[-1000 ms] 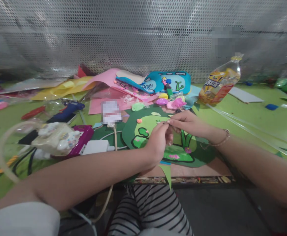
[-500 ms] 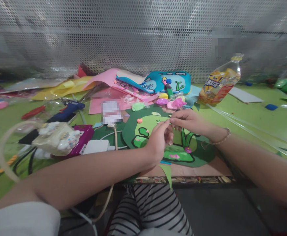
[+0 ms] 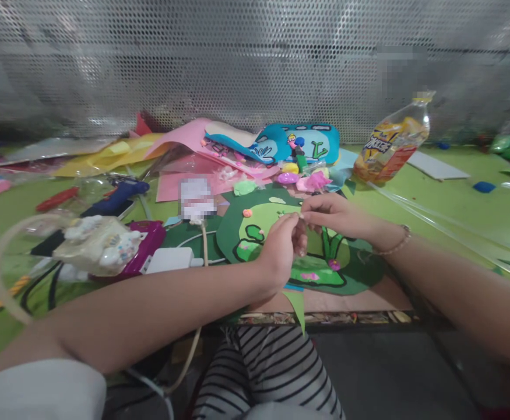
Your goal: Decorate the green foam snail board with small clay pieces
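My left hand (image 3: 283,248) and my right hand (image 3: 331,216) meet fingertip to fingertip above a green paper collage (image 3: 231,233). Both are closed in a pinch; whatever lies between the fingertips is too small to make out. The collage has a dark green border, a light green middle and black-outlined shapes. A small orange clay piece (image 3: 247,213) sits at its upper left. Below my right hand are green stems with a purple flower (image 3: 334,265). Pink bits (image 3: 309,276) lie on a lower green patch. My hands hide the collage's centre.
Behind the collage lie pink clay (image 3: 313,181), purple clay (image 3: 288,178), a pale green lump (image 3: 245,186) and a blue collage (image 3: 331,137). A snack-labelled bottle (image 3: 390,146) leans at back right. Left are a blue glue gun (image 3: 126,192), a white charger (image 3: 170,261) and cables.
My hands stay pinched together in nearly the same place over the collage. The view has shifted very slightly; nothing else has visibly moved.
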The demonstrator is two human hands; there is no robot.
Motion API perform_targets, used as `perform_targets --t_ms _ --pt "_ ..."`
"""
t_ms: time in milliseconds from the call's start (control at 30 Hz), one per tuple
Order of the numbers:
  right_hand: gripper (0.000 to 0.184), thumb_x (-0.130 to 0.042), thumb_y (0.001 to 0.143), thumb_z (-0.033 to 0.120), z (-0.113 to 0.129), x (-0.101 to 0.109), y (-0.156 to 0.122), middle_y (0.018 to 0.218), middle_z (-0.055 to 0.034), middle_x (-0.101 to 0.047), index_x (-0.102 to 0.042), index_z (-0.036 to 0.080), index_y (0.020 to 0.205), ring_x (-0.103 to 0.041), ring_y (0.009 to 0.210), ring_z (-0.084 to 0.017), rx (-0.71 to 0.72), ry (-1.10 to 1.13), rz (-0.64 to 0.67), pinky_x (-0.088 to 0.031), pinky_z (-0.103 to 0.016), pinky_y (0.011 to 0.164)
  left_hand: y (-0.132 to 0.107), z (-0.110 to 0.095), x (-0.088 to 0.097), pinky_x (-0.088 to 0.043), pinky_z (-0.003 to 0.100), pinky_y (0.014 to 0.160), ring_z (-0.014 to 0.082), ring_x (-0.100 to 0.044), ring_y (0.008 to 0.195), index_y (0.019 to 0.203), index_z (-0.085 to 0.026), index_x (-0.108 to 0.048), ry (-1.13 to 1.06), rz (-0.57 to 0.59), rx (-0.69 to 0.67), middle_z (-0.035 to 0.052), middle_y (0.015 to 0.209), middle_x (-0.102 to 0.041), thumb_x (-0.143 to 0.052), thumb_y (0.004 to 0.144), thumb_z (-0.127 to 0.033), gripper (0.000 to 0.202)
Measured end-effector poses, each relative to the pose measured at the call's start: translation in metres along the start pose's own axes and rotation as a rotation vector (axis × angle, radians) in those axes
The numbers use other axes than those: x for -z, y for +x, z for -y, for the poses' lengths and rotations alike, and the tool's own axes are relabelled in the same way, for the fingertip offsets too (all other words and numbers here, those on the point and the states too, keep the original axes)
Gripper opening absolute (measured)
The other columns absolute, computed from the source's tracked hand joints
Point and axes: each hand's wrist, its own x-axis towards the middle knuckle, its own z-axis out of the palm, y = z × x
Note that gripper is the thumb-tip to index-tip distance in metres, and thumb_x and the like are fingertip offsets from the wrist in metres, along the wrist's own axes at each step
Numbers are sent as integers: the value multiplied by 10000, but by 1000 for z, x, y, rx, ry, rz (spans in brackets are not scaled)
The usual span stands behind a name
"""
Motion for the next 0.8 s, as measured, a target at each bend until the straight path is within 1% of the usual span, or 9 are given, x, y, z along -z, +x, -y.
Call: perform_targets --t_ms 200,433,800 --pt "325 -526 842 450 1 0 0 586 20 -508 -545 152 716 -498 515 -83 11 -15 26 -392 -201 462 1 0 1 -265 179 415 55 -344 400 644 -170 -444 -12 -4 -1 -49 488 -398 -400 845 -205 209" --pt "308 -479 873 407 4 0 0 578 22 -504 -521 156 701 -495 505 -81 28 -80 42 -388 -200 463 -1 0 1 -266 181 433 58 -332 398 639 -173 -442 10 -19 12 -45 460 -387 -378 861 -217 236" --pt "322 -468 883 409 3 0 1 573 28 -488 -525 153 696 -480 504 -76 59 -91 40 -376 -201 471 0 2 3 -273 184 436 64 -344 404 646 -174 -447 18 -1 8 -43 457 -395 -387 867 -245 240"
